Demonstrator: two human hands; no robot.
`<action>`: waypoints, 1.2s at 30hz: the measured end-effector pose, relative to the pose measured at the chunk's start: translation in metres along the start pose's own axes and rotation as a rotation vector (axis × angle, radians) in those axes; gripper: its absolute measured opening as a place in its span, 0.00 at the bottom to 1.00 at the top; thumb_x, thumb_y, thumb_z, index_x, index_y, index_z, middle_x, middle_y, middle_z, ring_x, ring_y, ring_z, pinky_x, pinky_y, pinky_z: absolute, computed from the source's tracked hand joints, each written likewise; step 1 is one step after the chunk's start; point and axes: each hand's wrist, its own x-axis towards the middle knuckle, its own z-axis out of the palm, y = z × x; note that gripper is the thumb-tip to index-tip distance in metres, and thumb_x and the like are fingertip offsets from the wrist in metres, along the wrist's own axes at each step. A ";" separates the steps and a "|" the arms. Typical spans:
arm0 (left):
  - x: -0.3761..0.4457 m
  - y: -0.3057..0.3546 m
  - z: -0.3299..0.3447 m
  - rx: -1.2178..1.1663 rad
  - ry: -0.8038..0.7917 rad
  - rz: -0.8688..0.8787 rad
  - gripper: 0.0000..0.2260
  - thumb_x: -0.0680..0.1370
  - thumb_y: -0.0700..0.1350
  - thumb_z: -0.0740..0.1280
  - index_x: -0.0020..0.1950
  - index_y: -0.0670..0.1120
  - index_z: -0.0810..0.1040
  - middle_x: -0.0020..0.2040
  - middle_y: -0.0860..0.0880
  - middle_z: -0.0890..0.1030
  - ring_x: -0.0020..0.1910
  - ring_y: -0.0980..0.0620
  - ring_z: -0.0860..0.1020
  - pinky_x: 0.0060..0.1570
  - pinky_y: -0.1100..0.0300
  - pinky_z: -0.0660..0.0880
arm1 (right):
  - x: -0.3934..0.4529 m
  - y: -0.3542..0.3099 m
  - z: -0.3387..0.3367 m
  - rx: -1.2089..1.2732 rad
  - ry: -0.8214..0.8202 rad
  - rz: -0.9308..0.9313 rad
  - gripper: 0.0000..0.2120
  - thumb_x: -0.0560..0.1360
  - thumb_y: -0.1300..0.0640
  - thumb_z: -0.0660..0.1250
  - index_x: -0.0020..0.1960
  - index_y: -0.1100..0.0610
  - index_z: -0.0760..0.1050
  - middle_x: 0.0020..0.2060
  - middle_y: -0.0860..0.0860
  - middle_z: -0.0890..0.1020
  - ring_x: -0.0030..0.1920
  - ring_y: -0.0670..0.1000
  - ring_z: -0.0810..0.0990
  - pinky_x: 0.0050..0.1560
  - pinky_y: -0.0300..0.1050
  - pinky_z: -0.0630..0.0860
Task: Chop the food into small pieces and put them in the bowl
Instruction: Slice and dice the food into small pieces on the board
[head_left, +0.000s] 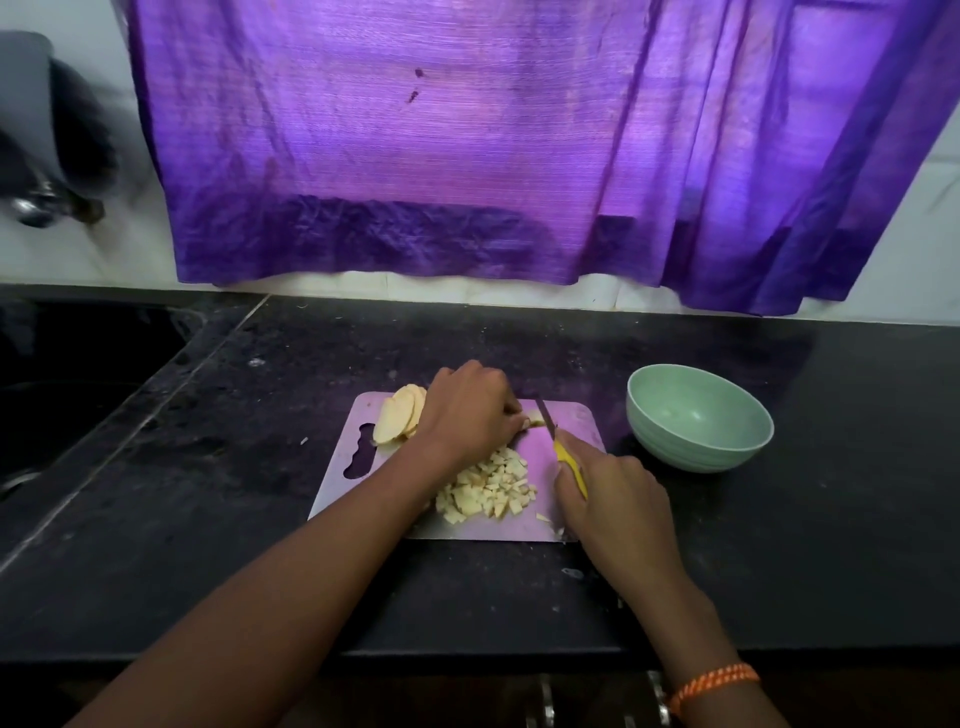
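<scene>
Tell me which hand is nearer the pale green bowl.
Right. The right hand, holding the yellow-handled knife, sits just left of the pale green bowl; the left hand is farther left, across the blade.

left hand hides food being cut | dark object far left blurred

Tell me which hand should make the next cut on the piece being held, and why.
Right. The right hand already grips the yellow-handled knife, its blade beside the piece that the left hand pins to the cutting board. The left hand is likely best kept steadying the food.
</scene>
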 end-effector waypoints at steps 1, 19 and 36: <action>0.000 0.000 0.000 -0.009 0.003 0.002 0.09 0.78 0.58 0.75 0.53 0.55 0.90 0.46 0.56 0.87 0.49 0.54 0.78 0.47 0.54 0.71 | 0.001 0.000 0.000 -0.012 -0.008 -0.004 0.22 0.83 0.47 0.57 0.77 0.38 0.66 0.47 0.55 0.82 0.46 0.60 0.80 0.38 0.49 0.66; 0.000 0.002 0.008 0.024 0.011 -0.032 0.11 0.78 0.58 0.74 0.53 0.54 0.90 0.45 0.55 0.85 0.49 0.54 0.76 0.50 0.51 0.74 | -0.021 0.008 -0.005 0.006 -0.055 -0.034 0.22 0.83 0.45 0.57 0.78 0.39 0.65 0.49 0.52 0.83 0.48 0.57 0.80 0.44 0.51 0.73; 0.003 -0.009 0.002 -0.015 0.016 -0.034 0.12 0.77 0.61 0.75 0.50 0.54 0.90 0.43 0.56 0.87 0.46 0.55 0.79 0.43 0.54 0.72 | 0.005 -0.005 0.006 0.003 -0.022 -0.062 0.22 0.83 0.48 0.56 0.76 0.42 0.68 0.49 0.55 0.83 0.47 0.59 0.80 0.39 0.49 0.65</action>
